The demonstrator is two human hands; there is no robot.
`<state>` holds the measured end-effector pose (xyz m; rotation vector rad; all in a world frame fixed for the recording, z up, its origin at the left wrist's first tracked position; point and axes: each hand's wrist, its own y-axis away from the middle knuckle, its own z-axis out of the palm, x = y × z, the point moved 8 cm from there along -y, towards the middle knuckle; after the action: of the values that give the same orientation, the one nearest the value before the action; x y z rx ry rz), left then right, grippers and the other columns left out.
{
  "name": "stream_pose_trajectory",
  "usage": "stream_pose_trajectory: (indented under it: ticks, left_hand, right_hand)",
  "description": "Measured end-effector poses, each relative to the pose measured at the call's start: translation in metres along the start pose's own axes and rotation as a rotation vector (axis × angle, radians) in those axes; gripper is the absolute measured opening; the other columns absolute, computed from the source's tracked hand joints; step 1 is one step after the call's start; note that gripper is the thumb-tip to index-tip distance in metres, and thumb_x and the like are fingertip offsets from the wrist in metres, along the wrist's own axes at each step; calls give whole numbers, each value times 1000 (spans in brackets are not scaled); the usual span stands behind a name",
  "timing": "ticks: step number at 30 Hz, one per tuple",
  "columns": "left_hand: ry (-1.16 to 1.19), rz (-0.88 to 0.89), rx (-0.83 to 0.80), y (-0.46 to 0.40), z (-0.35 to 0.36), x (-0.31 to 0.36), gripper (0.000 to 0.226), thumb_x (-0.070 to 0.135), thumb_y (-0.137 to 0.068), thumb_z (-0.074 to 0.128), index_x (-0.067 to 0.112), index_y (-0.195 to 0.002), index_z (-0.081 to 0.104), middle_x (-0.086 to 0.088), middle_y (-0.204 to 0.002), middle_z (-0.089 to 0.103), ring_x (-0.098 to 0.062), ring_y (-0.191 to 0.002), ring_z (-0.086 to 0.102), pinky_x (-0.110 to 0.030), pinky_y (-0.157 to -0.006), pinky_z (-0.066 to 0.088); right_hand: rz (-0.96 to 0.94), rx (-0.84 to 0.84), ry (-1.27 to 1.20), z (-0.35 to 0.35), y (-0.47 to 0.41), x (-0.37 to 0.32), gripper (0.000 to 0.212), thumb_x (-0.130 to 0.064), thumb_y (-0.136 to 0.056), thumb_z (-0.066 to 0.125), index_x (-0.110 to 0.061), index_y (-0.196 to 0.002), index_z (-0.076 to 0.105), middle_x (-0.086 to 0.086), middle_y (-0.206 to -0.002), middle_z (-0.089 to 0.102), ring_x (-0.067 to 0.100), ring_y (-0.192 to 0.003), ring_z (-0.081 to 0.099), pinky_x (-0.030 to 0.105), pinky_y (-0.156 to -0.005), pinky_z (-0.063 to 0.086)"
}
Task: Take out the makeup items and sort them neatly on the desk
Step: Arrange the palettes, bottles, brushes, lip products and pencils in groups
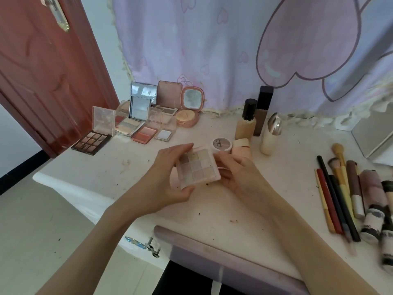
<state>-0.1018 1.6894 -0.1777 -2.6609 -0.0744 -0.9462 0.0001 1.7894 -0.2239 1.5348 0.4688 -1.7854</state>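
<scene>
Above the white desk [212, 205], both hands hold a small pale pink eyeshadow palette [198, 168] with a grid of light pans. My left hand [170, 177] grips its left edge, fingers on top and thumb beneath. My right hand [238, 173] holds its right edge. Several open palettes stand at the back left, among them a dark brown one [91, 141], a coral blush [144, 134] and a round pink compact [190, 107]. Foundation bottles [246, 120] stand at the back centre. Brushes and pencils [340, 192] lie in a row at the right.
A round powder jar [222, 144] and a peach sponge [241, 149] sit just behind the hands. A mirror [374, 135] leans at the far right. A purple bag or box edge [212, 250] runs along the desk front. A red door [42, 71] stands at the left.
</scene>
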Motion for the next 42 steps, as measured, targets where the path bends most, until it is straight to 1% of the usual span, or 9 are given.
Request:
stream_pose_trajectory:
  ticks: [3,10,15,18,22,28,35,38,42]
  left_hand:
    - [12,64,24,-8,-4,10,81,7,-73,76,24,-137,29,10,-136,37,2,-124,33,-5,-101,24]
    - [22,116,12,-20,-5,18,69,18,-81,62,32,-139,26,24,-148,17,8,-139,7,-11,-111,13]
    - [16,86,80,-22,-7,20,53,36,-84,49,35,-135,36,9,-150,25,-2,-137,24,-10,-107,25]
    - [82,21,177,-21,-6,22,50,50,-76,53,47,-125,44,15,-139,39,14,-123,34,-3,-98,29]
    - [161,-1,239,-21,-3,19,59,35,-73,73,42,-122,41,17,-124,53,0,-114,50,-21,-98,43]
    - [222,92,107,-24,-2,22,71,31,-72,73,25,-133,37,22,-132,44,3,-124,42,-9,-99,34]
    - [184,105,-52,-26,1,26,61,40,-77,63,41,-133,39,28,-142,35,8,-133,29,-15,-106,30]
    - [153,37,-47,-27,-1,22,50,61,-78,58,53,-125,44,31,-135,40,13,-124,35,-9,-96,35]
    - [124,0,37,-26,-6,18,31,61,-80,53,56,-110,50,31,-117,50,13,-107,47,-1,-83,37]
  right_hand:
    - [115,-183,-185,17,6,3,40,-43,-87,45,-13,-108,62,13,-101,72,25,-90,70,34,-71,58]
    - [55,-281,-330,21,11,-10,42,-40,-78,55,-16,-112,61,13,-113,67,28,-104,65,33,-80,56]
    - [-109,-269,-320,16,9,-23,40,-22,-84,53,-10,-122,57,13,-123,62,25,-113,60,33,-94,51]
    - [-176,-240,-307,12,9,-27,41,-13,-81,57,-6,-121,58,14,-122,62,26,-114,59,30,-91,51]
    - [-131,-203,-264,8,9,-24,53,-19,-78,60,-3,-128,54,8,-117,65,24,-112,61,33,-92,51]
    - [36,-169,-277,12,7,-15,71,-46,-72,56,0,-127,50,20,-119,61,28,-103,63,35,-87,52]
    - [27,-218,-331,12,9,-19,58,-35,-75,63,-4,-124,52,17,-114,62,27,-101,63,33,-84,55]
    - [-15,-235,-324,15,8,-21,50,-22,-82,65,-4,-125,49,16,-112,61,27,-102,63,33,-85,54]
    - [-70,-241,-330,15,7,-23,57,-10,-77,61,-5,-131,43,13,-112,63,28,-108,62,36,-90,52]
